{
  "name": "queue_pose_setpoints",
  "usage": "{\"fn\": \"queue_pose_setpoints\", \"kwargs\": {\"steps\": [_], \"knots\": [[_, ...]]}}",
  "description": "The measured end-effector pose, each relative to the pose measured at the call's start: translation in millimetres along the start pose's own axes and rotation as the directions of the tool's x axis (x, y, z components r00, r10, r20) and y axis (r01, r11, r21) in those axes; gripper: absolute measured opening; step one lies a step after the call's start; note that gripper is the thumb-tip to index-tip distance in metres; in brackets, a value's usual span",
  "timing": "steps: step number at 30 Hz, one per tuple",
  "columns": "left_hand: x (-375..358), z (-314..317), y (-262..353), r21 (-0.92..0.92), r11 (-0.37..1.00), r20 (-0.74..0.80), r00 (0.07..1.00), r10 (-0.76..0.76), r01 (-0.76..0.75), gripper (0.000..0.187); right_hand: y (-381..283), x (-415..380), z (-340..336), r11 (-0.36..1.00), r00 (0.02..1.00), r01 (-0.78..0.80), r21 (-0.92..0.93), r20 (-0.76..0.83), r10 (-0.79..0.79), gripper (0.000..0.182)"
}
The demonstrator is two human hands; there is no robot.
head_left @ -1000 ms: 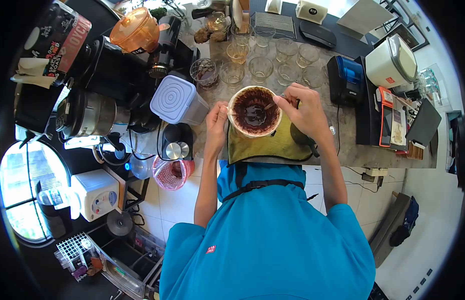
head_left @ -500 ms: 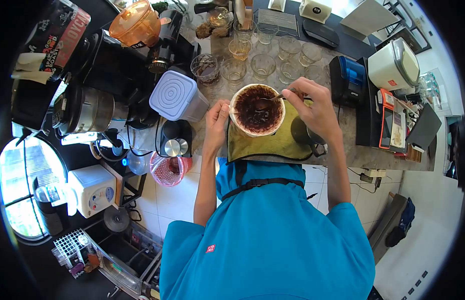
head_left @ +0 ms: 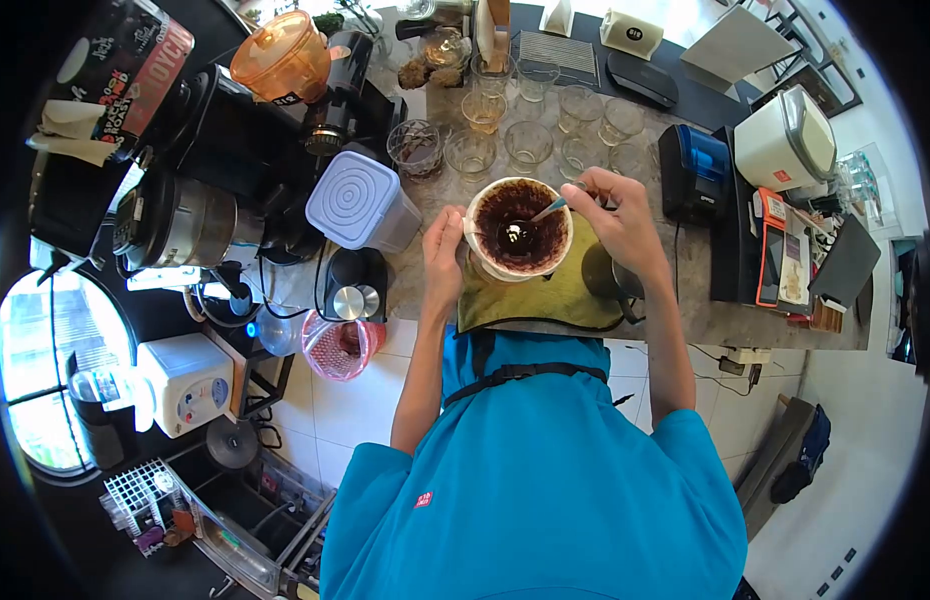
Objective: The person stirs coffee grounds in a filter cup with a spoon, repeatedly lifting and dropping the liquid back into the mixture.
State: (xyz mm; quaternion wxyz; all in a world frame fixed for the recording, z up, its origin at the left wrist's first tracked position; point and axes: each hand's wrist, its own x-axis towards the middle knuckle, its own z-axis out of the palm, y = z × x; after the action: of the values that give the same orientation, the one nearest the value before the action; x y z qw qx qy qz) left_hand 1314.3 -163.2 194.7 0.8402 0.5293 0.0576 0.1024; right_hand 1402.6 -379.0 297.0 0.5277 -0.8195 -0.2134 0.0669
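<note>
A white cup [head_left: 505, 275], its inside smeared dark brown, is in front of me above a green cloth [head_left: 545, 307]. Dark, shiny liquid [head_left: 517, 238] lies at the bottom. My left hand [head_left: 445, 248] grips the cup's left side, fingers closed, perhaps round a handle I cannot make out. Between the pinched fingers of my right hand [head_left: 619, 222] is a spoon [head_left: 549, 210], slanting down over the right rim. Its tip is hidden in the dark contents. A dark metal pitcher [head_left: 607, 272] stands on the cloth, partly behind my right wrist.
Several clear glasses [head_left: 529, 147] stand just beyond the cup, one with dark contents [head_left: 417, 150]. To the left are a lidded container [head_left: 357, 205] and a small scale with metal knobs [head_left: 351, 302]. A blue-black printer [head_left: 695, 165] sits on the right. The counter's front edge is near my waist.
The cup has tipped slightly and more of the shiny liquid shows. The spoon's bowl, visible before, is now down in the contents. My right hand stays pinched on the handle.
</note>
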Motion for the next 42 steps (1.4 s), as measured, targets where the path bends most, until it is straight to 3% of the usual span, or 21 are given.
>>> {"fn": "queue_pose_setpoints", "kwargs": {"steps": [4, 6, 10, 13, 15, 19, 21, 25, 28, 30, 34, 37, 39, 40, 42], "knots": [[2.3, 7.6, 9.3, -0.015, 0.999, 0.018, 0.999, 0.038, -0.038, 0.026, -17.0, -0.2, -6.6, 0.995, 0.995, 0.086, -0.041, -0.050, -0.088, 0.023], [2.4, 13.9, 19.2, -0.028, 0.998, 0.011, 0.998, 0.058, -0.058, 0.026, -27.5, 0.8, -9.4, 0.927, 0.959, 0.267, -0.262, -0.020, -0.282, 0.022], [2.7, 26.3, 43.7, -0.012, 0.998, 0.000, 0.998, 0.069, -0.069, 0.026, -35.1, 4.9, -8.6, 0.887, 0.953, 0.296, -0.355, 0.053, -0.297, 0.021], [4.6, 31.3, 51.9, -0.004, 0.997, -0.001, 0.997, 0.079, -0.079, 0.027, -29.5, 13.2, -6.8, 0.871, 0.918, 0.388, -0.302, 0.038, -0.396, 0.023], [4.6, 31.3, 54.3, 0.004, 0.997, -0.008, 0.997, 0.082, -0.082, 0.027, -26.4, 15.4, -8.7, 0.974, 0.976, 0.218, -0.062, -0.002, -0.218, 0.025], [5.2, 36.6, 63.0, -0.032, 0.990, -0.020, 0.990, 0.137, -0.138, 0.028, -17.9, 21.1, -19.0, 0.996, 0.996, 0.087, 0.034, 0.012, -0.088, 0.027], [3.5, 41.5, 68.9, -0.044, 0.989, -0.050, 0.989, 0.139, -0.142, 0.028, -23.8, 18.3, -22.1, 0.981, 0.999, 0.045, 0.188, -0.023, -0.041, 0.027], [3.3, 41.6, 70.8, -0.040, 0.985, -0.024, 0.986, 0.168, -0.169, 0.029, -40.1, 10.7, -28.6, 0.970, 0.988, 0.138, 0.198, -0.094, -0.122, 0.027], [2.4, 37.9, 67.6, -0.003, 0.980, 0.024, 0.980, 0.197, -0.197, 0.029, -55.0, 3.4, -32.3, 0.967, 0.963, 0.241, 0.079, -0.145, -0.228, 0.027], [0.9, 38.6, 67.1, 0.020, 0.978, 0.040, 0.977, 0.209, -0.209, 0.029, -61.0, -0.6, -33.3, 0.882, 0.903, 0.381, -0.280, -0.093, -0.419, 0.027], [-8.0, 44.0, 68.6, 0.002, 0.977, 0.052, 0.975, 0.214, -0.215, 0.028, -59.6, -6.0, -26.4, 0.838, 0.892, 0.421, -0.348, -0.011, -0.452, 0.021], [-12.7, 43.2, 66.7, 0.001, 0.978, 0.038, 0.977, 0.211, -0.211, 0.027, -43.2, -7.0, -16.4, 0.871, 0.938, 0.313, -0.379, -0.022, -0.347, 0.024], [-15.2, 41.2, 64.7, 0.009, 0.978, 0.036, 0.977, 0.208, -0.209, 0.027, -26.7, -1.9, -12.2, 0.998, 0.997, 0.031, 0.047, -0.072, -0.027, 0.026], [-16.2, 41.4, 63.9, 0.007, 0.982, 0.024, 0.982, 0.188, -0.189, 0.027, -21.3, 1.1, -12.2, 0.998, 0.997, 0.034, 0.047, -0.070, -0.031, 0.026], [-17.6, 39.4, 60.9, 0.005, 0.986, 0.010, 0.986, 0.169, -0.169, 0.026, -13.4, 5.3, -13.2, 0.964, 0.998, -0.054, 0.259, -0.028, 0.063, 0.027]]}}
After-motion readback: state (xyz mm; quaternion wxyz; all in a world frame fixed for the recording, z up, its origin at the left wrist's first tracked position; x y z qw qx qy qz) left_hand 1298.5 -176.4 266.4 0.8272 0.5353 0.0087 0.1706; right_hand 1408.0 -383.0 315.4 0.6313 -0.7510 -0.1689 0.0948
